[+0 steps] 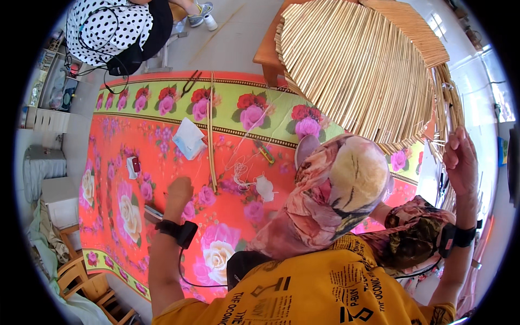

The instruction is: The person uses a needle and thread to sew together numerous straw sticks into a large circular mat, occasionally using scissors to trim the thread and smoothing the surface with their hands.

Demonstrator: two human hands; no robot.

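Note:
My left hand [180, 195] is closed above the red floral tablecloth [114, 168]; anything inside its fingers is too small to make out. Just beside that wrist lies a flat grey object [153, 213]. My right hand [460, 160] is raised at the far right with its fingers stretched upward and nothing visible in it. Its fingertips are nearest a bundle of loose stalks [448, 105], but I cannot tell whether they touch. Past them is a large rounded panel [352, 65] of side-by-side straw-coloured stalks on an orange table [266, 57].
A person's floral head covering [346, 181] hides the middle right. On the cloth lie two long thin sticks [210, 135], tangled white string [242, 176], a yellow-green cutter [265, 152], a white packet [189, 138] and dark snips [190, 82]. Another person in polka dots [116, 30] sits far left.

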